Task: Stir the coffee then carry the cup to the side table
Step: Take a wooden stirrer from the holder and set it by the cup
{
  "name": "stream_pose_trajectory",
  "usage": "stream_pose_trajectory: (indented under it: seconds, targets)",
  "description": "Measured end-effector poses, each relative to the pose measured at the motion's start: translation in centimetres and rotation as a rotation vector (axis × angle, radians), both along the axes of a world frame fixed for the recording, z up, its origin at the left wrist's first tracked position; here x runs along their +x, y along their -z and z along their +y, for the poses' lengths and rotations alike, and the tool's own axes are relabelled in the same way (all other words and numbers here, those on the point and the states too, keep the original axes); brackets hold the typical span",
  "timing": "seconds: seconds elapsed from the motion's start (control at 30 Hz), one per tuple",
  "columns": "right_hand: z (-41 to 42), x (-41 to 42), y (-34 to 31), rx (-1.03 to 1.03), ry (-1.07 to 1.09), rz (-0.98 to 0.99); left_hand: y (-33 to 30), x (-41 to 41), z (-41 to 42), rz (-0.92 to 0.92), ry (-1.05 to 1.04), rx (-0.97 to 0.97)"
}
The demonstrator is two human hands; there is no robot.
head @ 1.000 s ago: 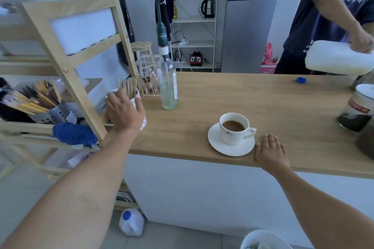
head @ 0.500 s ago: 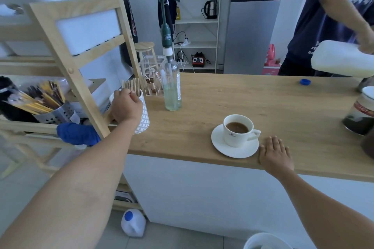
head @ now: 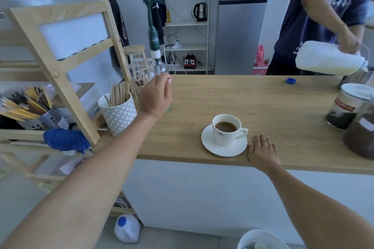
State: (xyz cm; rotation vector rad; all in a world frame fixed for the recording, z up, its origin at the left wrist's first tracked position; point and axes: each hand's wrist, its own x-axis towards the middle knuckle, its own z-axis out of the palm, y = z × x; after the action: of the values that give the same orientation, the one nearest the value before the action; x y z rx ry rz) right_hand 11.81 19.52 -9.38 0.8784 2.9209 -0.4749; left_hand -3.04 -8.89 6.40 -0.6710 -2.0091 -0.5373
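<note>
Stirrer seems pinched in your left hand (head: 155, 95); lower it straight into the cup (head: 227, 129), right hand (head: 263, 150) flat on the desk (head: 263, 103) steadying nearby

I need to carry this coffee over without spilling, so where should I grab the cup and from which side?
Take the cup by its handle, coming from the right, where the right hand lies flat on the counter beside the saucer. The handle sticks out to the right toward that hand, and the cup stands upright with coffee well up inside, so a level side grip seems safest.
</note>
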Motion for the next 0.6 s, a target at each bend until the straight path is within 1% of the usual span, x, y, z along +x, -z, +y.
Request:
stream_pose_trajectory:
  seconds: [0.17,0.33,0.47,0.6]
  targets:
    - [0.0,0.1,0.0,-0.003,-0.004,0.007,4.7,1.8,3.4,-0.140,0.103,-0.018]
    - [0.0,0.0,0.2,0.014,-0.011,0.005,10.2,4.4,5.7,-0.268,0.131,-0.072]
    - [0.0,-0.1,0.3,0.020,-0.010,0.006,13.3,6.2,7.0,-0.307,0.149,-0.148]
    - [0.0,0.0,0.4,0.031,-0.001,0.002,15.4,7.0,7.4,-0.347,0.187,-0.162]
